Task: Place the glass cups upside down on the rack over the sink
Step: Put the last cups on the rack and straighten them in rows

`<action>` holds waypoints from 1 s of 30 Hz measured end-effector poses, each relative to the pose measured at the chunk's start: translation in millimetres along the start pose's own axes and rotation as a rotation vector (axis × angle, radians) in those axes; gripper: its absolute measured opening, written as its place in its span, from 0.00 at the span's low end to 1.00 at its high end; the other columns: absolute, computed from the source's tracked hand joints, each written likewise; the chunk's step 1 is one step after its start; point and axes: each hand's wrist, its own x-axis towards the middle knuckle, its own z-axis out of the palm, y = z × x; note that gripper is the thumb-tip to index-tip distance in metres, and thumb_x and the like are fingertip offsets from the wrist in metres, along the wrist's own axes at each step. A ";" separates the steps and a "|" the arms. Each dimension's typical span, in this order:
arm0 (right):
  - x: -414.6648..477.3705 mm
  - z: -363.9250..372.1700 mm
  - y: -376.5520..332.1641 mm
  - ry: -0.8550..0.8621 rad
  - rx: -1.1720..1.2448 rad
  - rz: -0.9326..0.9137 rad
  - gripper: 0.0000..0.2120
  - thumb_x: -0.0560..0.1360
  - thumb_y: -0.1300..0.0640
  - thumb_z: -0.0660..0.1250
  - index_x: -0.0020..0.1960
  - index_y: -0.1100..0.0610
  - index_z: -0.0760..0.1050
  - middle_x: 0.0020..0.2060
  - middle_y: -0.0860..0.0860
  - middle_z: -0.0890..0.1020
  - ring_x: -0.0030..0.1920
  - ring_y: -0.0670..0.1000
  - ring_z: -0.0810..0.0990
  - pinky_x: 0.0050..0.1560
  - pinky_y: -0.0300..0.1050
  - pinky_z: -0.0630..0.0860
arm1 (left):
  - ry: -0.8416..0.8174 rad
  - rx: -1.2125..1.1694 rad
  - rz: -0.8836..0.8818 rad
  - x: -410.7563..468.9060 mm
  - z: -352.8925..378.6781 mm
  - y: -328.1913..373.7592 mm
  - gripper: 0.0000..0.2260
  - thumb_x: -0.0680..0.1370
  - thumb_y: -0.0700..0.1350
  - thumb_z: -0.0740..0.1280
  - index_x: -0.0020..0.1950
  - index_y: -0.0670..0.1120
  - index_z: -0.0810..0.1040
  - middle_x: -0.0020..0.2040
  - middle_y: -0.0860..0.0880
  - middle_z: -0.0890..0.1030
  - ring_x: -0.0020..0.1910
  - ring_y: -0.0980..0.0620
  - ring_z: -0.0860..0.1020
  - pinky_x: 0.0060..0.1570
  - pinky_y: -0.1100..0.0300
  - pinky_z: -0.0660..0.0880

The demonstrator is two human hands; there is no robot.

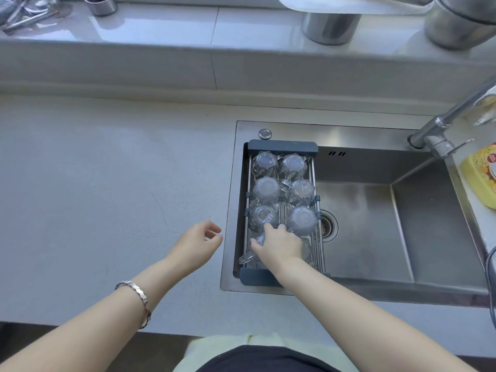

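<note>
The glass cup [268, 247] now being set down sits at the near, six-o'clock end of the rack [281, 146], mouth down by the look of it, its handle [245, 257] sticking out toward eight o'clock. The right hand [280, 244] lies over its upturned base with the fingers [264, 232] curled round the glass, a grip from above that probably lets the cup be lowered onto the bars without tipping; whether that hold is firm or already loosening cannot be told. Beyond it, toward twelve o'clock, six more cups stand inverted in three pairs, the nearest pair [302, 220] just beside the fingertips, so water can drain through the bars into the sink [375, 210] below. The rack bridges the sink's left side, leaving the drain [328, 224] clear at three o'clock of the hand. The left hand [197, 244] hovers at nine o'clock over the countertop [107, 183], fingers loosely half-open and holding nothing, likely free to fetch the next cup. No further cups show on the counter, so the task looks close to finished. The faucet [451, 116] reaches in from two o'clock.
</note>
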 end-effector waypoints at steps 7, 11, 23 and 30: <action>-2.9 -2.5 -3.7 0.086 -0.096 -0.116 0.20 0.77 0.45 0.57 0.61 0.58 0.69 0.58 0.59 0.73 0.53 0.60 0.80 0.46 0.47 0.74 | 0.004 0.045 0.006 2.5 2.2 -3.4 0.12 0.79 0.47 0.61 0.60 0.46 0.75 0.51 0.50 0.77 0.51 0.50 0.76 0.55 0.54 0.74; 5.1 0.9 -5.9 0.069 -0.143 -0.146 0.20 0.78 0.46 0.56 0.61 0.60 0.68 0.58 0.60 0.74 0.52 0.60 0.80 0.40 0.46 0.66 | -0.003 0.060 0.010 4.4 2.4 -2.4 0.12 0.79 0.47 0.61 0.61 0.46 0.75 0.50 0.51 0.76 0.51 0.50 0.76 0.55 0.55 0.73; 15.2 -1.7 -10.0 0.009 -0.149 -0.156 0.19 0.77 0.48 0.60 0.59 0.62 0.71 0.58 0.62 0.73 0.52 0.60 0.80 0.28 0.40 0.54 | -0.050 0.123 -0.006 10.5 -0.9 -1.3 0.13 0.79 0.48 0.60 0.62 0.47 0.73 0.54 0.49 0.77 0.53 0.49 0.76 0.50 0.57 0.72; 11.1 -7.1 -9.6 -0.026 -0.157 -0.171 0.18 0.77 0.51 0.61 0.60 0.63 0.70 0.59 0.63 0.72 0.54 0.61 0.79 0.32 0.42 0.62 | -0.064 0.177 0.001 10.6 -0.1 1.9 0.13 0.79 0.49 0.60 0.63 0.47 0.73 0.53 0.50 0.76 0.54 0.49 0.76 0.55 0.54 0.74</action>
